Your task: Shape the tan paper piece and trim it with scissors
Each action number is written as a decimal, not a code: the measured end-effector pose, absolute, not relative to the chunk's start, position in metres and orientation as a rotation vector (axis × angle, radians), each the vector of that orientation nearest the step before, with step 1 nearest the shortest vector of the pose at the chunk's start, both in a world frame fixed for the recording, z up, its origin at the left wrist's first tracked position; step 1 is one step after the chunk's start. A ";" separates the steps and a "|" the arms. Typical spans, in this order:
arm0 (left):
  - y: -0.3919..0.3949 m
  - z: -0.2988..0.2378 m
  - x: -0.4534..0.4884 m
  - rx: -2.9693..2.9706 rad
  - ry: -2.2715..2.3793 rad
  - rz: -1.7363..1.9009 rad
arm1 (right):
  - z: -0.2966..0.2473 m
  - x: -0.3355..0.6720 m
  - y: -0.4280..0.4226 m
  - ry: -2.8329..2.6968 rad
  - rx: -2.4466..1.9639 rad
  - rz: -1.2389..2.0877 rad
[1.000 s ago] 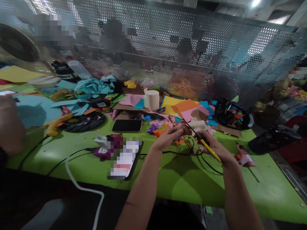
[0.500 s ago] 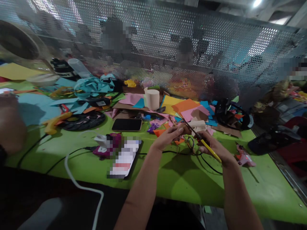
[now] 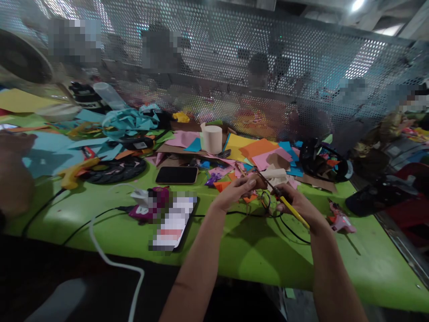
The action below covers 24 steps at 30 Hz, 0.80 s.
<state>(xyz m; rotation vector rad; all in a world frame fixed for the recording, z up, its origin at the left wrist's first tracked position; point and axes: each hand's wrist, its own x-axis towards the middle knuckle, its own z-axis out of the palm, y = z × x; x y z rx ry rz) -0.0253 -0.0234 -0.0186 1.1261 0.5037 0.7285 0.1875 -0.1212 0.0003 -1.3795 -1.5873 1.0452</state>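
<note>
My left hand pinches a small brown paper piece above the green table. My right hand grips a thin tool with a yellow handle, and its dark tip touches the brown piece. A black cord trails from the tool across the table. Both hands have their fingers curled closed. Coloured paper sheets lie just beyond the hands.
A dark phone, a second phone and a white cable lie to the left. A yellow glue gun rests far left, a pink one at right. A paper roll stands behind; a perforated metal screen closes the back.
</note>
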 end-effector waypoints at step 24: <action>-0.024 -0.018 -0.026 1.094 0.488 0.748 | 0.011 0.181 -0.125 -1.726 -1.270 1.058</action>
